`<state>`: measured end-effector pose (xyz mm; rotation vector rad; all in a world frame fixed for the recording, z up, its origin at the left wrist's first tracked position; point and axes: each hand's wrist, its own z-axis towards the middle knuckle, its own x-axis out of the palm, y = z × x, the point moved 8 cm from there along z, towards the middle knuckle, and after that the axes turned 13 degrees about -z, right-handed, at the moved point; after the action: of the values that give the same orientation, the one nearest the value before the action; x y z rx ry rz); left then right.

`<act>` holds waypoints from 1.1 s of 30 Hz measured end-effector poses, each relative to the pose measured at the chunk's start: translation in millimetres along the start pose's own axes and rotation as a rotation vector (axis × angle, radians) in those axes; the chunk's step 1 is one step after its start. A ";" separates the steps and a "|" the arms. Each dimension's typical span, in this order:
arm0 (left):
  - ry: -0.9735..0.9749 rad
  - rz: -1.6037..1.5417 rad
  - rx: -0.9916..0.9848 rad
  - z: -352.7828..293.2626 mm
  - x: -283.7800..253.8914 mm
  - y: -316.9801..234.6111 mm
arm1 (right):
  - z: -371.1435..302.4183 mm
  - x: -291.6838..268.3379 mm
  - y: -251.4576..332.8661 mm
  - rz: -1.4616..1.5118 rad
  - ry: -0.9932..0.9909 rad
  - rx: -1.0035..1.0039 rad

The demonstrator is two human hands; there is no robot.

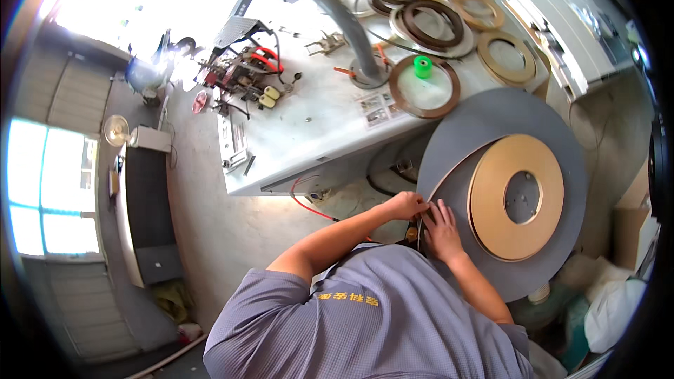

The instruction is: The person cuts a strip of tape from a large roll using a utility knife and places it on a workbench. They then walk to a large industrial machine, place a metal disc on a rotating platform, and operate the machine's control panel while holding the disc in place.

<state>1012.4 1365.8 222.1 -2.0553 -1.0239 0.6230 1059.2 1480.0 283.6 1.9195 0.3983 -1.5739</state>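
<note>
A wide grey round disc stands before me on the right, with a tan coil of edge banding lying on it. A thin strip curves away from the coil across the disc toward my hands. At the disc's near left edge my left hand is closed, its fingertips pinching the strip where it reaches the edge. Just right of it, my right hand lies with fingers stretched out on the disc, their tips close to the strip. The strip's very end is hidden by my fingers.
A white table holds a machine, a grey post, a green spool and several brown and tan banding coils. A red hose hangs below its edge. Cardboard and a white bag are at right.
</note>
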 end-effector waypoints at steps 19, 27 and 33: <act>-0.419 0.024 0.572 -95.0 -211.9 55.6 | 180.8 -11.0 126.0 0.292 -0.158 0.172; -0.456 -0.029 0.466 -117.1 -294.7 76.6 | 221.1 -70.3 53.7 -0.141 -0.350 0.271; -0.649 -0.189 0.283 -156.8 -360.8 160.9 | 231.2 -84.0 -37.5 -0.523 -0.119 0.115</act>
<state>991.0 941.3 223.1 -1.5079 -1.3743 1.2979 838.2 1376.1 330.8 1.8881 0.8238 -2.0684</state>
